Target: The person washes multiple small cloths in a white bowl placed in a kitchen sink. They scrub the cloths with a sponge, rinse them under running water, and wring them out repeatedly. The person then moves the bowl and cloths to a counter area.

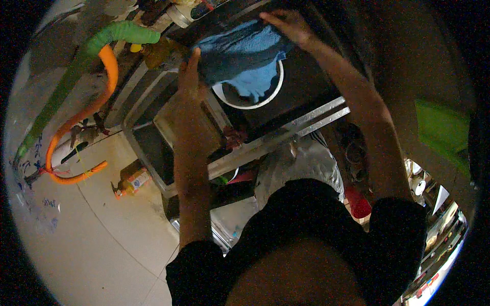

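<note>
A blue cloth (pixel 245 49) is spread between my two hands, and its lower end hangs down over a round vessel with a white rim (pixel 282 74). My left hand (pixel 190 76) grips the cloth at its left edge. At the upper right corner my right hand (pixel 291 26) holds the cloth, one finger pointing out along its top edge. Much of the vessel is hidden under the cloth. It stands in a dark sink area with a metal front edge (pixel 275 135).
To the left, a green corrugated hose (pixel 122 32) and an orange hose (pixel 111 72) hang near the sink. A pump bottle (pixel 134 181) lies or stands on the pale tiled counter (pixel 115 229). A sink basin with a metal rim (pixel 147 160) lies beyond my left forearm.
</note>
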{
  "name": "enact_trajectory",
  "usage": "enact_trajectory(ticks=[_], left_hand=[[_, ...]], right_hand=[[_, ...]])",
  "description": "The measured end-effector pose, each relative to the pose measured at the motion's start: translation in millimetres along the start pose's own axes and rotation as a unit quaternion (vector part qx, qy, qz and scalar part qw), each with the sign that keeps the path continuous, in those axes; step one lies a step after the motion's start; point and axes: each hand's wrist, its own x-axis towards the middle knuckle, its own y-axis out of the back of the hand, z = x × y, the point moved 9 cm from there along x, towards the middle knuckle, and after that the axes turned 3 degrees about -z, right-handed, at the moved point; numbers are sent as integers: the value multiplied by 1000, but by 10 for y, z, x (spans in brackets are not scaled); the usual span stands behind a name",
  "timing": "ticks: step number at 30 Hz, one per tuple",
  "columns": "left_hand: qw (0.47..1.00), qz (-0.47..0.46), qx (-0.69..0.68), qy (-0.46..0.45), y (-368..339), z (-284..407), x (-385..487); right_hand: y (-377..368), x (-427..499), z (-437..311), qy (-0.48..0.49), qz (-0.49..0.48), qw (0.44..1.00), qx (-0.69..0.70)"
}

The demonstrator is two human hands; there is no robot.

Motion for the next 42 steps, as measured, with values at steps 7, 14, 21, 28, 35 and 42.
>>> enact_trajectory(ticks=[7, 14, 21, 28, 35, 42], left_hand=[[899, -59, 419, -112, -138, 467, -112], [993, -14, 77, 88, 83, 687, -272], [775, -200, -598, 44, -747, 55, -108], [819, -75, -566, 55, -977, -430, -220], [819, -97, -559, 83, -967, -273, -180], [825, -92, -551, 93, -953, -315, -95]], right_hand=[[280, -104, -304, 304, -177, 917, 188], [171, -65, 60, 22, -206, 930, 304], [-835, -456, -451, 101, -6, 969, 227], [-1509, -282, -898, 15, -44, 965, -259], [-1664, -593, -884, 104, 405, 844, -335], [-1394, -446, -994, 48, 265, 951, -150]])
